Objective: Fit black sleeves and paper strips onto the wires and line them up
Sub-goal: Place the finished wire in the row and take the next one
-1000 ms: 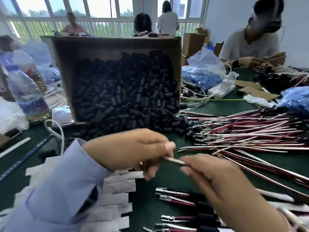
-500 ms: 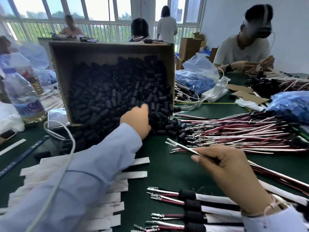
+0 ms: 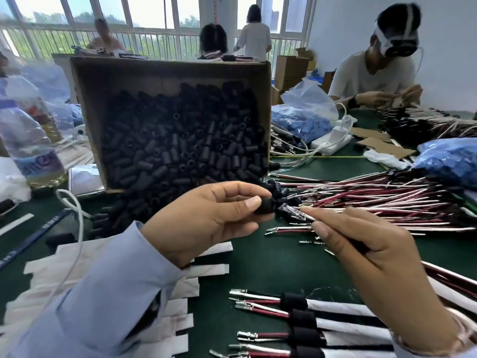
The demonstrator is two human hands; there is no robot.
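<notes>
My left hand pinches one black sleeve between thumb and fingers, above the green table. My right hand pinches a wire pair, whose metal terminals point left at the sleeve's opening, a small gap away. A tilted cardboard box full of black sleeves stands behind. Loose red and white wires lie piled at the right. Several finished wires with sleeves and paper wraps lie in a row at the bottom. White paper strips lie under my left forearm.
A plastic bottle stands at the far left. Blue plastic bags and a white charger lie behind the wire pile. A person works across the table at the right; others sit or stand by the windows. A white cable crosses my left sleeve.
My left hand went to the box, took a black sleeve and came back to the wire tip. My right hand kept hold of the wire pair, terminals pointing left.
</notes>
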